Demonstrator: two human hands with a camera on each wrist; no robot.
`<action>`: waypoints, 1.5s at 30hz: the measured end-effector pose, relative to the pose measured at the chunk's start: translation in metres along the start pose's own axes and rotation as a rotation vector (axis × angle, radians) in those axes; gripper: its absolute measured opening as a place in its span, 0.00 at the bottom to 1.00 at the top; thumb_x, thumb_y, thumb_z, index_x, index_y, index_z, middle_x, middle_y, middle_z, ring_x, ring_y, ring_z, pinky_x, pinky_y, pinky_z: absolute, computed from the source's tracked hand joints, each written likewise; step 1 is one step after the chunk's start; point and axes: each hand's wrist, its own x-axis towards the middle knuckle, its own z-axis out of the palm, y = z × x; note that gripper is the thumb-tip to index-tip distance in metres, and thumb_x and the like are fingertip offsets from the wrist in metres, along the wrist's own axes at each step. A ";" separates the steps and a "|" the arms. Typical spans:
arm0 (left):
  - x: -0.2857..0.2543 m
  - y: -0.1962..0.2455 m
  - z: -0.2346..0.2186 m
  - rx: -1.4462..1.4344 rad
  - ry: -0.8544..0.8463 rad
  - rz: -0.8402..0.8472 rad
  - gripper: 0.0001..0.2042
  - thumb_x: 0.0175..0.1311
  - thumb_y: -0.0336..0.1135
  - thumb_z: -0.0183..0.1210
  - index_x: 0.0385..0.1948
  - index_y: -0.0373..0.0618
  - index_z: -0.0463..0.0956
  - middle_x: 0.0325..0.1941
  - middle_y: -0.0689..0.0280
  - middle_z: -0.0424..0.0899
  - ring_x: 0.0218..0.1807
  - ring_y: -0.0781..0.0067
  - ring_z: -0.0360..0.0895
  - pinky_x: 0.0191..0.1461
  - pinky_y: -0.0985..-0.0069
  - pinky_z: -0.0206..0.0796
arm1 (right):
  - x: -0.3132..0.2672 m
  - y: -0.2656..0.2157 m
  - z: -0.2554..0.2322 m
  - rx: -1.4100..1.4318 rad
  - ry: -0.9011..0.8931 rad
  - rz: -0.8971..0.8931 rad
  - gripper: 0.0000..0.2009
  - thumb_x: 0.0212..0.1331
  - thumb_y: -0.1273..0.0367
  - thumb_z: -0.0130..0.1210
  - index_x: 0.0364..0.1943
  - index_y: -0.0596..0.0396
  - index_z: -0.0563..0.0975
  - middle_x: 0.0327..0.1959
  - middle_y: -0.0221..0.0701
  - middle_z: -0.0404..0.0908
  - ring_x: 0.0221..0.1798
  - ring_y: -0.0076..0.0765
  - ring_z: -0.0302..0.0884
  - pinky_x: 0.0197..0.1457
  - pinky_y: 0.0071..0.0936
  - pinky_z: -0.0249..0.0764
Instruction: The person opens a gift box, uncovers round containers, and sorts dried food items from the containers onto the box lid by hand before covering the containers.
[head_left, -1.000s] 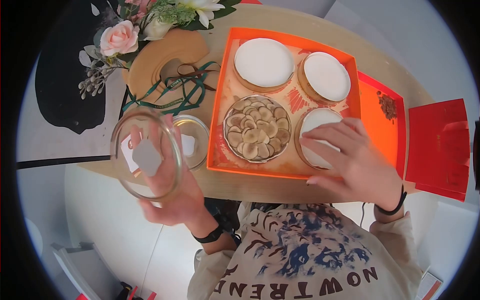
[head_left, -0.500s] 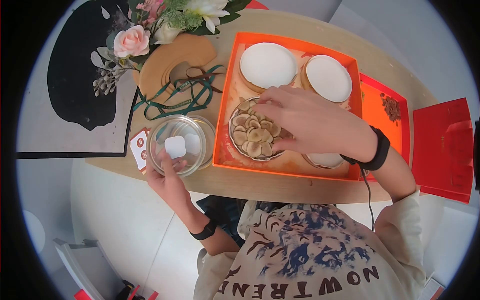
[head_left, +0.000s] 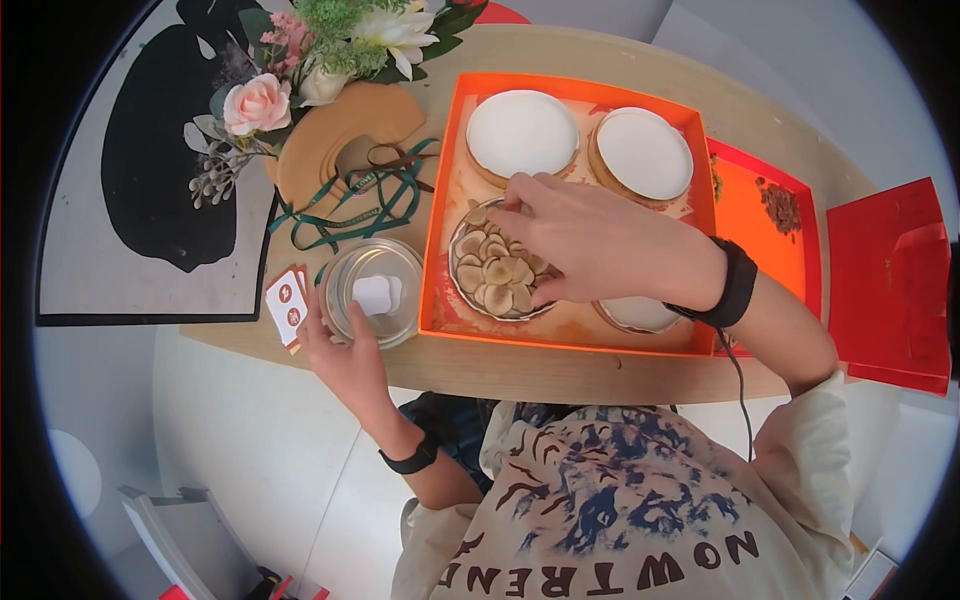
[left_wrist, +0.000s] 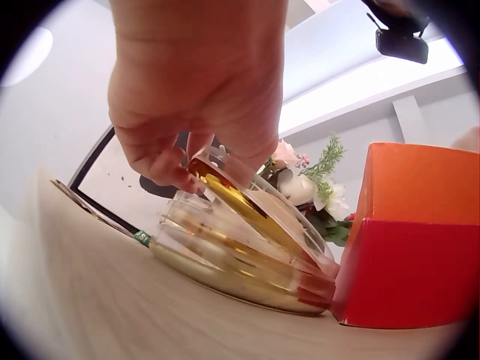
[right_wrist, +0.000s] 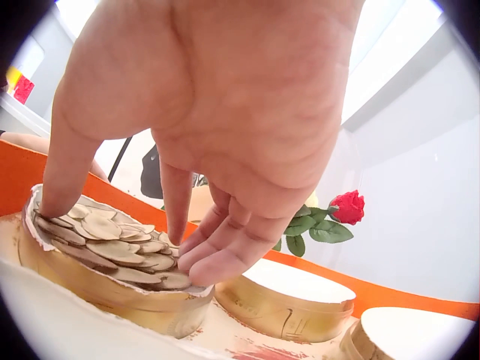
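My left hand (head_left: 350, 365) pinches the edge of a clear round lid (left_wrist: 247, 206) with a gold band. That lid tilts over a second clear lid (left_wrist: 225, 279) on the table; from the head view the two overlap. My right hand (head_left: 610, 240) reaches over a gold round tub (right_wrist: 112, 289) full of thin dried slices (right_wrist: 112, 251) with brown edges. Its thumb touches the slices just inside the rim, and the other fingers spread across to the opposite side. From the head view this hand hides part of the tub.
An orange box (head_left: 432, 250) holds the tub and three white-topped tubs, one (head_left: 522, 132) at the back left. Behind the lids lie green ribbons (head_left: 375, 210), a tan arched piece (head_left: 345, 125) and flowers (head_left: 258, 103). Small cards (head_left: 287, 303) sit left; a red box (head_left: 812, 255) stands right.
My left hand has lowered the clear lid rightward onto the other lid. My right hand has moved left from the front-right white-topped tub to the tub of slices.
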 end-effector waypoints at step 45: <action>-0.049 0.109 0.032 0.347 -0.465 0.551 0.31 0.58 0.37 0.68 0.63 0.33 0.71 0.59 0.51 0.74 0.62 0.48 0.72 0.64 0.60 0.66 | 0.039 0.023 -0.003 -0.120 -0.001 -0.080 0.13 0.53 0.76 0.60 0.43 0.53 0.85 0.42 0.39 0.82 0.44 0.50 0.83 0.46 0.42 0.80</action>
